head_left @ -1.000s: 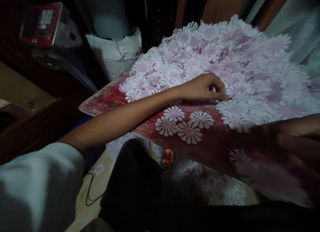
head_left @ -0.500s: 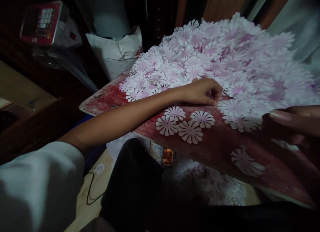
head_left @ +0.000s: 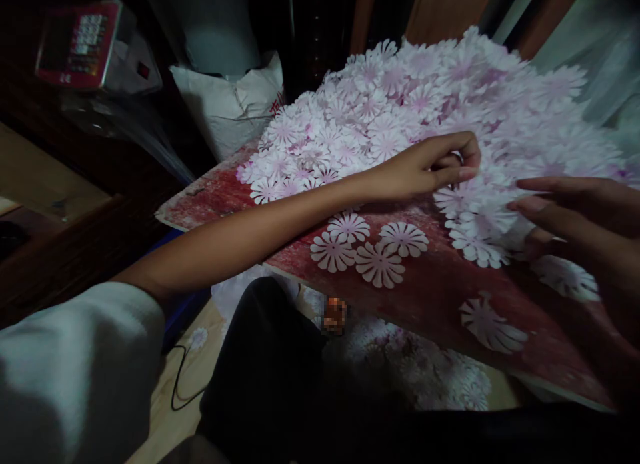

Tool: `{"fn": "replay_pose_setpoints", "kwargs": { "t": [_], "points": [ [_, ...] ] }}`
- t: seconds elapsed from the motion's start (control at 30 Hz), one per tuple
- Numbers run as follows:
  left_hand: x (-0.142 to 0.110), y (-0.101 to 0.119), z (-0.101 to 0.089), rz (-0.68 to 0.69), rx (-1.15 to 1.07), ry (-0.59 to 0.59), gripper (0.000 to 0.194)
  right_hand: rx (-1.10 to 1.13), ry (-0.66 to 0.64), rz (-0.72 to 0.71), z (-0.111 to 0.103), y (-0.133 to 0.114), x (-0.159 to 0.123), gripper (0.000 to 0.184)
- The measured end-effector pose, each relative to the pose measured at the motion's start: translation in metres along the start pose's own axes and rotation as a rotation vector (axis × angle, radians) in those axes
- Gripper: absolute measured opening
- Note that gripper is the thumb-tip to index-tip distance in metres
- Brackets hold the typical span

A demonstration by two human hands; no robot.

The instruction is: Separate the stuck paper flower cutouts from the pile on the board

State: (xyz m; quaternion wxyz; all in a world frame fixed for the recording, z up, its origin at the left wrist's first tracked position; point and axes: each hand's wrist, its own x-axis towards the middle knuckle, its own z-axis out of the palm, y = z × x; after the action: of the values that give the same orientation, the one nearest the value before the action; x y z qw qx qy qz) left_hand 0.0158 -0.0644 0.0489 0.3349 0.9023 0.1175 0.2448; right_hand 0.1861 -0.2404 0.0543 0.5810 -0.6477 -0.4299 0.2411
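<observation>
A large heap of white flower cutouts with pale purple centres [head_left: 385, 111] covers much of the red board [head_left: 425, 287]. My left hand [head_left: 435, 164] hovers at the front of the heap, thumb and forefinger pinched together. Whatever sits in that pinch, if anything, is too small to make out. To the right, my right hand [head_left: 580, 217] has its fingers apart over the heap's edge, with nothing visible between them. Several loose flower cutouts [head_left: 380, 264] lie near the board's front edge, and a single flower cutout [head_left: 493, 325] lies farther right.
A red-faced device with a keypad [head_left: 80, 47] stands at the upper left. Behind the board's left corner is a white sack [head_left: 230, 104]. More cutouts [head_left: 440, 371] lie below the board, near my dark-clothed leg [head_left: 260, 344]. A black cord [head_left: 175, 384] runs across the floor.
My left hand has lifted and moved right, toward my right hand. My right hand has come farther into view and its fingers have spread. The loose cutouts stay in place.
</observation>
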Motion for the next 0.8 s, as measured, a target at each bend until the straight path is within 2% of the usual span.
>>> {"fn": "replay_pose_setpoints", "kwargs": {
  "t": [0.13,0.23,0.53,0.67,0.8],
  "points": [
    [-0.006,0.017,0.002,0.01,0.039,-0.052,0.051,-0.129,-0.012,0.013,0.002,0.007,0.002,0.074],
    [-0.011,0.023,0.0,0.019,-0.026,-0.073,0.052,-0.167,0.026,0.041,0.002,0.009,0.0,0.075],
    [-0.012,0.017,0.0,0.087,-0.247,-0.068,0.039,-0.19,-0.025,-0.038,-0.002,0.011,0.005,0.058],
    [-0.01,0.018,0.002,0.03,-0.313,-0.092,0.044,-0.16,-0.037,-0.05,-0.002,0.011,0.005,0.05],
    [-0.008,0.015,0.005,-0.027,-0.381,-0.098,0.059,-0.1,-0.021,-0.087,-0.003,0.013,0.01,0.045]
  ]
}}
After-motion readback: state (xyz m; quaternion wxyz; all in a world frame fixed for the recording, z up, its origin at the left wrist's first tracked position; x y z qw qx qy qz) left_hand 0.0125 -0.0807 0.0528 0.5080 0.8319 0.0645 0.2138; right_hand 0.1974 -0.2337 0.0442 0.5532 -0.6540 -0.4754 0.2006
